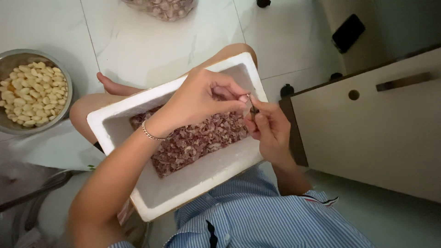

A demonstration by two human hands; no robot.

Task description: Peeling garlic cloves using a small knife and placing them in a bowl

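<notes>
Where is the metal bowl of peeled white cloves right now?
In the head view the metal bowl of peeled cloves sits on the tiled floor at the far left, just beyond the white foam box on the person's lap.

The small thing [250,106] pinched between both hands is too tiny to identify. A bag [161,7] (top edge) is cut off.
</notes>
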